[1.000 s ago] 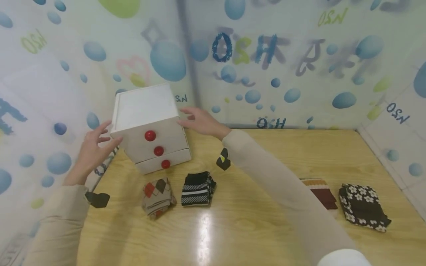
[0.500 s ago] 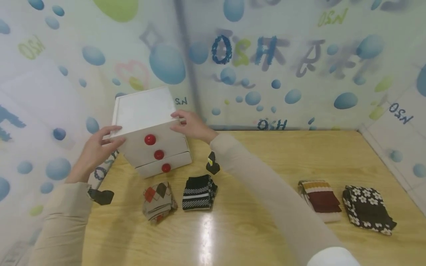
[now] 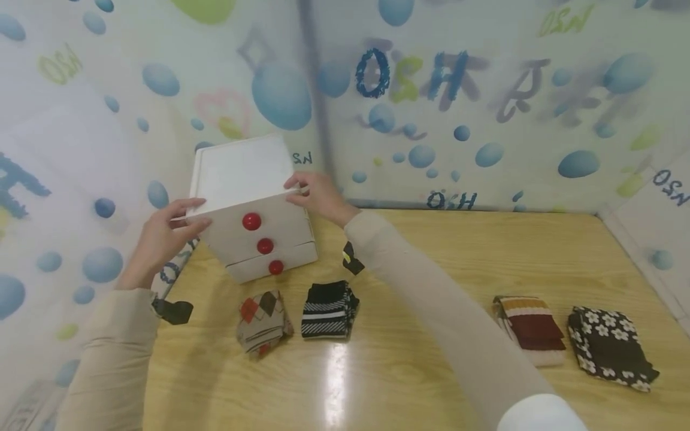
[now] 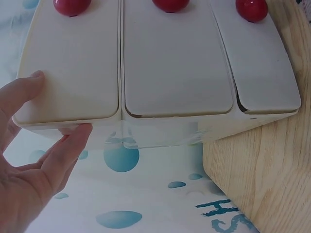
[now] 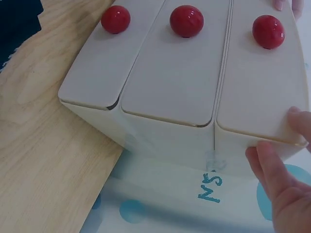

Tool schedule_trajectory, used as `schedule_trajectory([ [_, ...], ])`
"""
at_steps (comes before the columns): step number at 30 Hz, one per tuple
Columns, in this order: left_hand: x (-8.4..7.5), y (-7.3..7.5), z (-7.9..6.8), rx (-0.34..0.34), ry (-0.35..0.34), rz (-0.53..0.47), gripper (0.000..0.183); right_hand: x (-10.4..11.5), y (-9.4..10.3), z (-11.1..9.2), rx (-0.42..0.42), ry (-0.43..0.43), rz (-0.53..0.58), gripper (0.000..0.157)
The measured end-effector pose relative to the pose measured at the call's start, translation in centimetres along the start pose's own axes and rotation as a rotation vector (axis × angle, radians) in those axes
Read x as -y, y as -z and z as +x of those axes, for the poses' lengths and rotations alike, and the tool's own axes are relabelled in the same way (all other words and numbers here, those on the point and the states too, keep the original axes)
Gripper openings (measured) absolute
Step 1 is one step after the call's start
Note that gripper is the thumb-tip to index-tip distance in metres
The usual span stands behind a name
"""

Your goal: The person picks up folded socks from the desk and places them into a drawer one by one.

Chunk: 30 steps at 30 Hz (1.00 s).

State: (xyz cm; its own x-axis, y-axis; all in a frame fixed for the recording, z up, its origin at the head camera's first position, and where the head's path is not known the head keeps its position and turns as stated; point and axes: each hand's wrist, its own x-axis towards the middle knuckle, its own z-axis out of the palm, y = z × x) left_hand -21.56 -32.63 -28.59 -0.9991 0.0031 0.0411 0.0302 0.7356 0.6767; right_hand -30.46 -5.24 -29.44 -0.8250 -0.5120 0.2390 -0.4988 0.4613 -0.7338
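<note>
A white box with three drawers and red round knobs, a small drawer unit (image 3: 242,173), stands at the back left of the table. My left hand (image 3: 162,239) grips its upper left front corner; in the left wrist view the thumb lies on the top drawer's front and the fingers (image 4: 73,145) on the side wall. At the upper right front corner, my right hand (image 3: 320,194) pinches the edge, thumb on the front and fingers (image 5: 274,170) against the side. All three drawers are closed, the bottom one with a thin gap above it.
In front of the unit lie folded argyle socks (image 3: 263,323) and black-and-white striped socks (image 3: 327,310). Farther right are maroon-and-mustard folded socks (image 3: 533,329) and dark flowered ones (image 3: 609,347). A patterned wall sheet (image 3: 485,120) encloses the wooden table (image 3: 409,371).
My hands have come inward from beside the drawer unit and now hold its upper front corners. The head view has shifted slightly; the folded socks stay where they lay.
</note>
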Motion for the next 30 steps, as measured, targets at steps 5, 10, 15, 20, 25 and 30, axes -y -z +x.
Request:
schedule_trajectory([
  [5, -0.3, 0.0, 0.1, -0.006, 0.002, -0.008, 0.065, -0.1, 0.3, -0.1, -0.027, 0.024, -0.004, 0.020],
  [10, -0.5, -0.3, 0.0, -0.024, 0.002, 0.004, 0.063, -0.2, 0.5, -0.4, -0.023, 0.016, -0.001, 0.020],
  [15, -0.6, -0.9, 0.2, -0.030, -0.019, 0.003, 0.061, -0.3, 0.9, -0.9, -0.016, -0.019, 0.011, 0.020],
  [20, -0.9, -1.4, 0.4, -0.026, -0.066, -0.016, 0.056, -0.8, 1.3, -1.4, -0.027, -0.018, 0.015, 0.019],
  [25, -1.4, -1.9, 0.4, -0.023, -0.096, -0.015, 0.053, -1.4, 1.7, -2.2, -0.038, 0.006, 0.049, 0.019],
  [30, -2.4, -2.5, 0.2, -0.005, -0.087, -0.054, 0.052, -1.9, 2.4, -3.3, -0.047, 0.013, 0.076, 0.020],
])
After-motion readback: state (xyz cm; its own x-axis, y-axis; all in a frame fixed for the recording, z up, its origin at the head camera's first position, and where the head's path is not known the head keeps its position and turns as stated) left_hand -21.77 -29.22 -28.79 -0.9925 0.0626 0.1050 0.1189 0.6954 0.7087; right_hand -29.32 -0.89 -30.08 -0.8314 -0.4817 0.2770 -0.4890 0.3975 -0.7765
